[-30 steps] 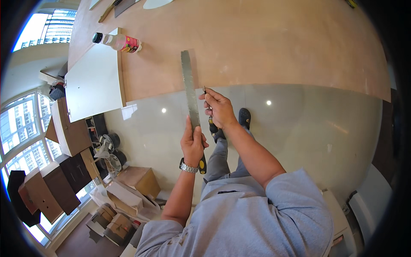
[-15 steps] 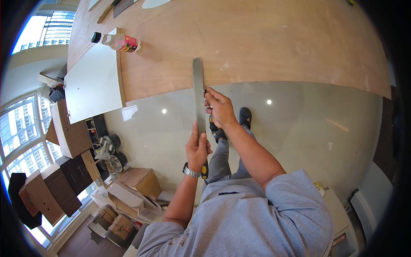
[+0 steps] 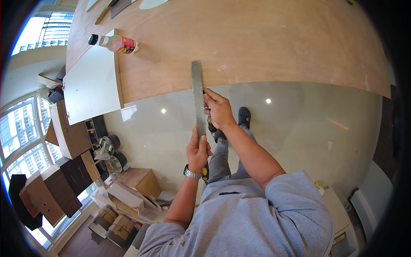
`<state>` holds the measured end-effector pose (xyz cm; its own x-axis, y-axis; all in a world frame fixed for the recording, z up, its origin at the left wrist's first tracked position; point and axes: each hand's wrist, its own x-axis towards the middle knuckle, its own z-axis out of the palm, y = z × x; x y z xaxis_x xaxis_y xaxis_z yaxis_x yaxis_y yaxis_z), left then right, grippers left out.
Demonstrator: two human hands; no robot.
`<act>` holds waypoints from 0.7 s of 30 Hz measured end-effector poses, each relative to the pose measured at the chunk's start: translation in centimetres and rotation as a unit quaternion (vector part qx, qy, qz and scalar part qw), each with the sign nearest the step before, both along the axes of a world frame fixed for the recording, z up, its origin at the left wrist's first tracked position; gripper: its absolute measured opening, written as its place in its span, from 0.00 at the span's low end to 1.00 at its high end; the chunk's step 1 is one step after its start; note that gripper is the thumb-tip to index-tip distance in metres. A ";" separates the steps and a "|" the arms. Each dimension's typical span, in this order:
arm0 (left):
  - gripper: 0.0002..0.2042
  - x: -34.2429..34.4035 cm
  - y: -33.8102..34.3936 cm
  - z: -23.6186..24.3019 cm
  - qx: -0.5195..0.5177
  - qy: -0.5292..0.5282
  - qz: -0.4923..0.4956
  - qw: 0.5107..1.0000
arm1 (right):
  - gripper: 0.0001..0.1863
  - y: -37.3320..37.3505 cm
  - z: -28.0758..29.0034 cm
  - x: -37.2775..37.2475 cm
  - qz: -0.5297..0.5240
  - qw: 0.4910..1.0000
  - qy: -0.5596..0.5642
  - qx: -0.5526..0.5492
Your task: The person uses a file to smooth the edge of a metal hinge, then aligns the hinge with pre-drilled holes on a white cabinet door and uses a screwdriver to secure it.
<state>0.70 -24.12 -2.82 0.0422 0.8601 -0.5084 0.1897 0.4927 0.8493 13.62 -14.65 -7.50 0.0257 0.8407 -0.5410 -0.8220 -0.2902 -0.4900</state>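
Observation:
A long, narrow grey-green strip with a ragged right edge points away from me, its far end over the edge of the wooden tabletop. My left hand is closed around its near part, the thumb and a finger laid along it. A black-and-yellow handle shows just below that hand; whether it joins the strip is hidden. My right hand is closed in a pinch against the strip's right edge. A small dark bit shows at its fingertips, too small to name.
On the tabletop, a bottle with a pink label and black cap lies across a white panel. A brush lies at the far left. Cabinets and boxes stand on the left.
Both hands keep their hold with almost no movement. The strip's far end sits very slightly nearer to me. The bottle and panel appear a little further left in the view.

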 end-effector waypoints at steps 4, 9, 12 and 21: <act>0.26 0.0 -0.2 -0.3 0.000 -0.006 -0.001 1.000 | 0.17 -0.1 -0.4 -0.1 0.007 1.000 -0.020 -0.006; 0.26 -0.3 -0.8 -0.3 -0.003 -0.010 0.003 1.000 | 0.16 0.0 0.4 -0.1 0.000 1.000 -0.002 -0.017; 0.26 -0.5 -1.0 -0.5 0.001 -0.014 0.004 1.000 | 0.16 0.0 0.7 0.0 0.003 1.000 -0.005 -0.025; 0.26 -0.1 -1.4 -0.9 0.021 0.022 0.005 1.000 | 0.16 -0.1 0.7 -0.3 -0.001 1.000 -0.016 -0.010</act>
<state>0.58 -25.49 -3.77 0.0114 0.8813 -0.4723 0.2223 0.4583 0.8605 13.36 -14.75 -6.85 0.0449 0.8295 -0.5567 -0.8065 -0.2988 -0.5102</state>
